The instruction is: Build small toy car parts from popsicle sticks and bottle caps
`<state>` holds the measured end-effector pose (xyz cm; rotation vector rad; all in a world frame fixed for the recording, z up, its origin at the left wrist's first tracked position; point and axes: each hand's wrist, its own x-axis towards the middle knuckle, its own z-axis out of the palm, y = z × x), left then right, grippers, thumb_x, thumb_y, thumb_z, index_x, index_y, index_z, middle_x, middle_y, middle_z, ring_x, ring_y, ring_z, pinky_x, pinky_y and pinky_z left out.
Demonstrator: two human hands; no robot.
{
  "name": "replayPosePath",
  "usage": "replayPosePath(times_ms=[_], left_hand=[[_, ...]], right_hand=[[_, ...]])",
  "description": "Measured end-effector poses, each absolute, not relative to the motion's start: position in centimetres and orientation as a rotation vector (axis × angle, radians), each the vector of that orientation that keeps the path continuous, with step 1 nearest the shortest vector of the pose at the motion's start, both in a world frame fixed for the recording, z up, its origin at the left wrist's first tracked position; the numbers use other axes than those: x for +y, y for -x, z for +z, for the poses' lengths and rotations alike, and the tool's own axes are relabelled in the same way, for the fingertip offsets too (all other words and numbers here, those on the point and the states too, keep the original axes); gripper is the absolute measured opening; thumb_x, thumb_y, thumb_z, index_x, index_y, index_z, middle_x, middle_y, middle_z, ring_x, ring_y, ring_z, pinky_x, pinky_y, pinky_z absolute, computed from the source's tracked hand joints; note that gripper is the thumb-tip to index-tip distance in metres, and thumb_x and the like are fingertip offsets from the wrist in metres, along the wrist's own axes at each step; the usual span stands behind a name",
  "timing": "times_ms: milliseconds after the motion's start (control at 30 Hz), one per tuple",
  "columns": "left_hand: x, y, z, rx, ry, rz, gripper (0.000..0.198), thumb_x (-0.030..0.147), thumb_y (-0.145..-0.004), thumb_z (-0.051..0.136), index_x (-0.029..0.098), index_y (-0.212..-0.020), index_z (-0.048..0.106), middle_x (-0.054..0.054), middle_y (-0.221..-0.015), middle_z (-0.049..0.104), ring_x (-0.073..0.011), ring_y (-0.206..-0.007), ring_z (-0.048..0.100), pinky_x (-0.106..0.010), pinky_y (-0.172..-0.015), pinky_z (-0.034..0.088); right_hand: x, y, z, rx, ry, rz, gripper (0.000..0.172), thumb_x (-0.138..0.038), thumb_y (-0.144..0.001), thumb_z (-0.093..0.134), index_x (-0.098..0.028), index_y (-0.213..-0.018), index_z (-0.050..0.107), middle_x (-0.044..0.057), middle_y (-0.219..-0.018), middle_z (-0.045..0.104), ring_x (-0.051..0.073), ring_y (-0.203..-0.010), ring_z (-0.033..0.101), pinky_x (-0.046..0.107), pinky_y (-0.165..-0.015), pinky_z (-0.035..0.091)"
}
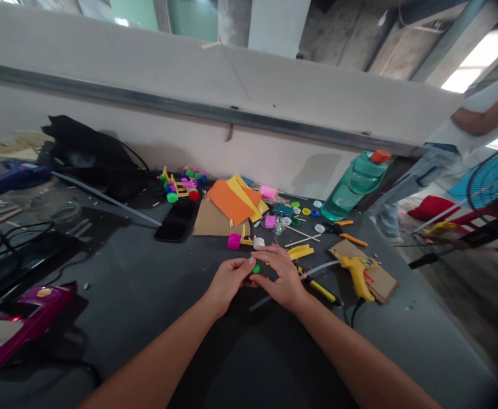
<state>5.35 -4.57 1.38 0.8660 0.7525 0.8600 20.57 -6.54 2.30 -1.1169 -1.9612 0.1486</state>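
Near the middle of the dark table, a small green piece (pixel 256 268) shows between the fingers of both hands. My left hand (pixel 231 281) is closed on it with thumb and index finger. My right hand (pixel 282 276) reaches it from the other side, its thumb and fingers curled round it. Just beyond my fingers lies a yellow part with a magenta wheel (pixel 233 241) and a white wheel (pixel 258 243). A yellow strip (pixel 301 251) and a yellow-black cutter (pixel 322 290) are right of my right hand.
Orange and yellow sheets (pixel 232 200), a phone (pixel 175 220), small toy vehicles (pixel 181 186), bottle caps and sticks lie behind. At right stand a green bottle (pixel 351 187), orange-handled pliers (pixel 353 239) and a yellow glue gun (pixel 359 276). A person (pixel 440 153) is beyond the table.
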Motion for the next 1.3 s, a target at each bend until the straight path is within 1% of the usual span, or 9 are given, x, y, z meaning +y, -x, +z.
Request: replayPosePath(times_ms=[200, 333, 467, 600, 800, 933, 1067, 1233, 1300], left_hand=[[-4.7, -5.4, 1.84, 0.755, -0.878, 0.838, 0.033, 0.044, -0.069, 0.068, 0.011, -0.072, 0.066, -0.002, -0.065, 0.059, -0.0107, -0.061, 0.054, -0.028, -0.065, 0.05], [-4.8, -5.39, 2.13, 0.774, -0.89, 0.822, 0.03, 0.04, -0.067, 0.071, 0.011, -0.063, 0.063, 0.001, -0.058, 0.054, -0.008, -0.056, 0.05, -0.023, -0.061, 0.046], [-4.75, -5.35, 1.96, 0.757, -0.889, 0.841, 0.031, 0.042, -0.07, 0.068, 0.011, -0.072, 0.066, -0.001, -0.064, 0.058, -0.0095, -0.059, 0.052, -0.026, -0.064, 0.048], [-4.6, -5.27, 1.74, 0.74, -0.884, 0.843, 0.032, 0.043, -0.072, 0.066, 0.011, -0.075, 0.066, -0.001, -0.066, 0.058, -0.0108, -0.062, 0.054, -0.03, -0.066, 0.051], [-4.52, -5.18, 1.58, 0.724, -0.907, 0.803, 0.031, 0.041, -0.073, 0.066, 0.01, -0.074, 0.065, -0.002, -0.067, 0.06, -0.0096, -0.061, 0.054, -0.027, -0.066, 0.05], [-4.51, -5.23, 1.56, 0.718, -0.923, 0.803, 0.035, 0.045, -0.076, 0.061, 0.01, -0.077, 0.066, -0.003, -0.066, 0.061, -0.0107, -0.061, 0.055, -0.029, -0.066, 0.051], [-4.5, -5.2, 1.57, 0.692, -0.945, 0.785, 0.031, 0.041, -0.075, 0.064, 0.01, -0.079, 0.066, -0.003, -0.07, 0.06, -0.0116, -0.066, 0.056, -0.03, -0.068, 0.051], [-4.5, -5.09, 1.5, 0.7, -0.896, 0.821, 0.028, 0.038, -0.074, 0.066, 0.01, -0.078, 0.065, -0.001, -0.068, 0.057, -0.0097, -0.064, 0.054, -0.029, -0.067, 0.051], [-4.5, -5.07, 1.55, 0.698, -0.885, 0.822, 0.029, 0.039, -0.075, 0.065, 0.01, -0.08, 0.066, -0.002, -0.07, 0.058, -0.0108, -0.066, 0.055, -0.029, -0.067, 0.052]], right_hand=[[-6.4, -20.6, 2.11, -1.949, 1.119, 0.134, 0.021, -0.029, -0.077, 0.066, -0.026, -0.097, 0.063, 0.003, -0.097, 0.07, 0.022, -0.103, 0.058, 0.047, -0.098, 0.036], [-6.43, -20.62, 2.02, -1.973, 1.1, 0.144, 0.026, -0.027, -0.075, 0.065, -0.025, -0.1, 0.061, 0.004, -0.101, 0.068, 0.023, -0.104, 0.057, 0.046, -0.098, 0.037], [-6.54, -20.62, 2.2, -1.995, 1.1, 0.187, 0.029, -0.024, -0.078, 0.061, -0.025, -0.107, 0.059, 0.005, -0.105, 0.067, 0.022, -0.106, 0.057, 0.045, -0.098, 0.037], [-6.56, -20.57, 2.18, -1.916, 1.106, 0.189, 0.022, -0.025, -0.078, 0.063, -0.025, -0.099, 0.061, 0.004, -0.1, 0.068, 0.022, -0.104, 0.056, 0.045, -0.097, 0.039], [-6.71, -20.59, 2.43, -1.949, 1.068, 0.277, 0.032, -0.023, -0.076, 0.063, -0.024, -0.108, 0.059, 0.006, -0.107, 0.066, 0.023, -0.108, 0.054, 0.044, -0.096, 0.04], [-6.52, -20.72, 2.45, -1.925, 1.026, 0.301, 0.021, -0.023, -0.078, 0.064, -0.025, -0.099, 0.063, 0.004, -0.103, 0.068, 0.023, -0.107, 0.055, 0.044, -0.095, 0.041], [-6.42, -20.72, 2.37, -1.847, 1.07, 0.32, 0.015, -0.022, -0.075, 0.067, -0.025, -0.09, 0.064, 0.003, -0.098, 0.069, 0.022, -0.104, 0.055, 0.043, -0.092, 0.043], [-6.51, -20.69, 2.52, -1.873, 1.059, 0.306, 0.027, -0.024, -0.075, 0.067, -0.025, -0.101, 0.063, 0.005, -0.102, 0.067, 0.023, -0.105, 0.055, 0.043, -0.092, 0.044], [-6.49, -20.68, 2.5, -1.891, 1.056, 0.29, 0.026, -0.022, -0.077, 0.065, -0.026, -0.103, 0.063, 0.004, -0.102, 0.068, 0.022, -0.106, 0.055, 0.043, -0.093, 0.043]])
